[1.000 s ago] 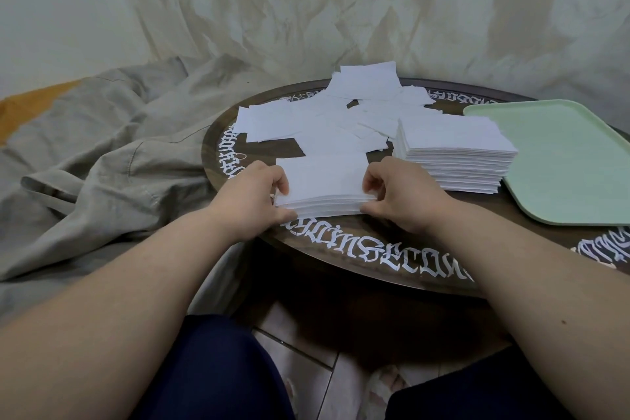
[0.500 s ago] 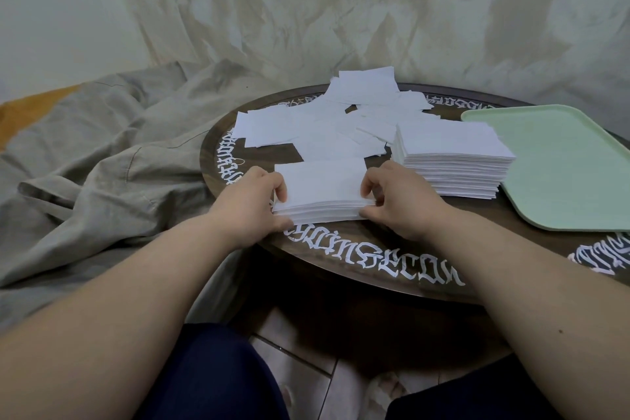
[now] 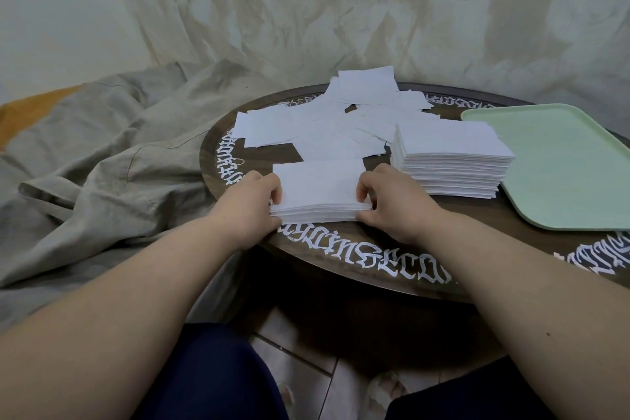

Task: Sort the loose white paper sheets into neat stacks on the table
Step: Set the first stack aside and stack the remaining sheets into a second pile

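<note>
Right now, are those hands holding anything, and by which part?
Yes. Both hold the small paper stack at the table's near edge: the left hand grips its left end, the right hand its right end.

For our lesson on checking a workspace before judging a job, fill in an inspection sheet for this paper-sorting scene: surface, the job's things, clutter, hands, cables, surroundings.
Surface: round dark wooden table with white ornate lettering round its rim.
Job's things: small white paper stack at the near edge; taller neat white paper stack to its right; loose white paper sheets scattered behind both.
Clutter: pale green plastic tray, nothing seen on it.
Hands: left hand and right hand grip the small stack's ends.
Cables: nothing seen.
Surroundings: crumpled beige cloth on the left, tiled floor below.
</note>
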A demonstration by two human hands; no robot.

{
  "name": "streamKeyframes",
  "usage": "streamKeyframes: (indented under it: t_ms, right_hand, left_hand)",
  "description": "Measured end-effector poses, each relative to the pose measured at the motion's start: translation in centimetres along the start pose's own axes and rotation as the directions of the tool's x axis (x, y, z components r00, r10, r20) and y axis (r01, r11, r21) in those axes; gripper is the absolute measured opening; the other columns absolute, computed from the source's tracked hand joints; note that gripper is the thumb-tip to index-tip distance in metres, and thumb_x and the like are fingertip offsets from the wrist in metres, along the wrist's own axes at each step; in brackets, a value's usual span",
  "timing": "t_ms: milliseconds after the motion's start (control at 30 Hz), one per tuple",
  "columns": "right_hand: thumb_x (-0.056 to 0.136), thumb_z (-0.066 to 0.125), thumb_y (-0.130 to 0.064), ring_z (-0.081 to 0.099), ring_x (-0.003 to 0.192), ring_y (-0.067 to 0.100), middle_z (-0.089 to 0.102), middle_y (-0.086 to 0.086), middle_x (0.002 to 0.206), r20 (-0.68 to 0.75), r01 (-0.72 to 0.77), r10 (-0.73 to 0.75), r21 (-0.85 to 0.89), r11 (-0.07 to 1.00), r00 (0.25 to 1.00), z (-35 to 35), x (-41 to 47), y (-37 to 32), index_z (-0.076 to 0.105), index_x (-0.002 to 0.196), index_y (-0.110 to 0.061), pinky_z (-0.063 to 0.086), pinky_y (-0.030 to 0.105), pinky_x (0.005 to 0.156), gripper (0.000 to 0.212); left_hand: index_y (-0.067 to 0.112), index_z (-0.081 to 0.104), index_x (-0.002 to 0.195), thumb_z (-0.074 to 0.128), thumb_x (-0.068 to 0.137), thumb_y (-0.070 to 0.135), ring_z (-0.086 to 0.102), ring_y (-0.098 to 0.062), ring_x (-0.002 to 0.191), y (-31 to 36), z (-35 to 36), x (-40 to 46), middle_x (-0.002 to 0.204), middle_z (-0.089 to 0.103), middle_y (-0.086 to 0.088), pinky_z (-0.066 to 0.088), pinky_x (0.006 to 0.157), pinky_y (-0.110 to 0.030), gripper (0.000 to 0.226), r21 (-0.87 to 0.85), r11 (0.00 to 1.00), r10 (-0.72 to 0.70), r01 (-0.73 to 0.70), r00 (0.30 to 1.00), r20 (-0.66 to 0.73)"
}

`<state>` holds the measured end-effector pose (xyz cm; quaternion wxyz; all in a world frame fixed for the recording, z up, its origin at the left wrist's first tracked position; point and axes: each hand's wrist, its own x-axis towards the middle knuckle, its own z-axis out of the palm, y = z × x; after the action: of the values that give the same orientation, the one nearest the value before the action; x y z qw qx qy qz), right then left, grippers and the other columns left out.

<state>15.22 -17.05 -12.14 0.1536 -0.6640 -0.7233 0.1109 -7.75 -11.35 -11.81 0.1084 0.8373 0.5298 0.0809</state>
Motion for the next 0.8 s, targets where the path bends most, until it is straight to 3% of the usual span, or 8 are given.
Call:
streamKeyframes:
  t_ms: [167, 333, 433, 600, 700, 800]
  right_hand:
    - [0.083, 0.066, -0.026, 0.049, 0.084, 0.016, 0.045, -0.004, 0.096, -0.008, 0.003, -0.003, -0.020, 1.000, 1.000, 0.0, 0.0, 0.1, 0.051, 0.086, -0.025, 0.037, 0.026, 0.072, 0.015]
    - [0.081, 0.066, -0.029, 0.049, 0.081, 0.014, 0.042, -0.007, 0.098, -0.030, 0.026, -0.027, -0.036, 0.999, 0.999, -0.5, -0.1, -0.2, 0.054, 0.087, -0.025, 0.042, 0.029, 0.071, 0.014]
    - [0.084, 0.064, -0.027, 0.050, 0.082, 0.014, 0.046, -0.007, 0.093, -0.038, 0.061, -0.063, -0.062, 0.996, 0.997, -0.5, -0.2, -0.5, 0.054, 0.081, -0.025, 0.039, 0.028, 0.069, 0.010]
    - [0.085, 0.062, -0.026, 0.055, 0.086, 0.016, 0.054, -0.007, 0.085, 0.006, 0.058, -0.058, -0.086, 0.995, 0.998, -0.7, -0.4, -0.8, 0.055, 0.075, -0.024, 0.045, 0.031, 0.073, 0.012]
    - [0.087, 0.061, -0.035, 0.047, 0.092, 0.012, 0.050, -0.009, 0.090, -0.113, 0.052, -0.056, -0.040, 0.998, 0.992, -1.2, -0.2, -0.8, 0.060, 0.093, -0.023, 0.038, 0.027, 0.076, 0.014]
    - [0.093, 0.053, -0.032, 0.042, 0.117, 0.018, 0.052, -0.004, 0.118, -0.177, 0.074, -0.076, -0.017, 0.997, 0.981, -1.0, 0.4, -1.1, 0.053, 0.126, -0.020, 0.033, 0.028, 0.094, 0.035]
  left_hand:
    - [0.022, 0.048, 0.086, 0.073, 0.075, 0.024, 0.055, -0.019, 0.086, -0.1, 0.0, 0.1, 0.101, 0.050, 0.000, 0.036, 0.071, -0.027, 0.027, 0.007, 1.000, 0.004, -0.004, 1.000, 0.009]
    - [0.027, 0.050, 0.083, 0.069, 0.077, 0.050, 0.055, -0.014, 0.087, 0.2, -0.3, 0.0, 0.100, 0.047, 0.006, 0.043, 0.077, -0.031, 0.030, -0.087, 0.996, -0.024, 0.016, 0.996, -0.091]
    - [0.030, 0.053, 0.084, 0.058, 0.088, 0.042, 0.054, -0.013, 0.095, 0.3, -0.3, 0.2, 0.107, 0.048, 0.007, 0.044, 0.083, -0.032, 0.014, -0.146, 0.988, 0.015, -0.041, 0.984, -0.176]
    - [0.030, 0.057, 0.090, 0.058, 0.090, 0.032, 0.047, -0.018, 0.110, 0.2, 0.4, 0.3, 0.119, 0.049, 0.005, 0.040, 0.088, -0.032, 0.002, -0.083, 0.996, 0.025, -0.034, 0.993, -0.113]
    - [0.028, 0.058, 0.116, 0.058, 0.090, 0.032, 0.040, -0.018, 0.126, 0.2, 0.4, 0.6, 0.136, 0.043, 0.004, 0.036, 0.100, -0.034, 0.026, -0.114, 0.992, 0.028, -0.050, 0.983, -0.183]
    - [0.032, 0.044, 0.139, 0.055, 0.093, 0.034, 0.023, -0.015, 0.142, 0.7, 0.5, 1.0, 0.155, 0.026, 0.003, 0.022, 0.112, -0.031, 0.048, -0.105, 0.991, 0.070, -0.081, 0.993, -0.100]
